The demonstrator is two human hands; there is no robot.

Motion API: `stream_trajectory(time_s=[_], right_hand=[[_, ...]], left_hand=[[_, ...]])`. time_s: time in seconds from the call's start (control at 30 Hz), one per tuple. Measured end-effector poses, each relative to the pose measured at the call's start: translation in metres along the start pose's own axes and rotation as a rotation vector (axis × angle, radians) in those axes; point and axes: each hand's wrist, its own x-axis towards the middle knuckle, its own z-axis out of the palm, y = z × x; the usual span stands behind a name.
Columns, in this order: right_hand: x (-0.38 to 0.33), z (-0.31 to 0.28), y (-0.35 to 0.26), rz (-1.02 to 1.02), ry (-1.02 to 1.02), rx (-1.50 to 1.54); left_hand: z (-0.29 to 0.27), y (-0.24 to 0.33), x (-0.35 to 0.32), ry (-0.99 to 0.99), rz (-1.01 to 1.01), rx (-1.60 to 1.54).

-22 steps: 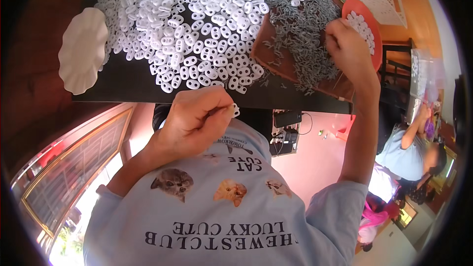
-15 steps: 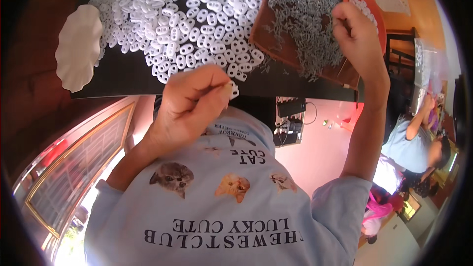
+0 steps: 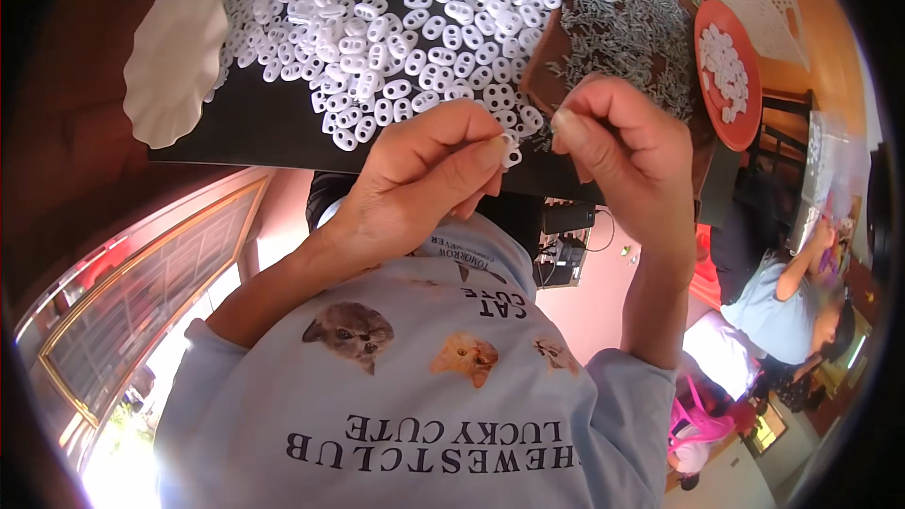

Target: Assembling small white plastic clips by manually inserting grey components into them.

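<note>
My left hand [image 3: 419,170] is closed in a pinch on a small white oval plastic piece with two holes [image 3: 512,153], which sticks out past the thumb and forefinger. Close by on the right, my right hand [image 3: 636,155] is pinched too, its fingertips apart from the white piece. Whatever it holds, if anything, is too small to make out. Both hands hover over the front edge of the black table [image 3: 273,123]. Behind them spreads a heap of the same white pieces [image 3: 443,33], beside a pile of small grey screw-like parts [image 3: 627,33] on a brown board [image 3: 544,61].
A white wavy-edged dish [image 3: 174,61] stands at the table's left end. On the right, a red plate [image 3: 745,135] holds several white pieces, near a white perforated basket [image 3: 754,0]. Another person in a blue shirt [image 3: 768,316] is farther off at the right.
My right hand has come down and left from beside the red plate to near my left hand. The white piece stays in my left hand, and the whole view has shifted slightly.
</note>
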Motion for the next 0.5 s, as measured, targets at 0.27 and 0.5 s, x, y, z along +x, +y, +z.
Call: stream_trajectory(time_s=[0.27,0.5], right_hand=[[0.006,0.015,-0.005,-0.098,-0.069,-0.038],[0.005,0.019,-0.006,-0.071,-0.064,-0.020]], left_hand=[[-0.003,-0.006,0.000,-0.039,0.062,-0.094],[-0.005,-0.006,-0.003,-0.043,0.054,-0.075]])
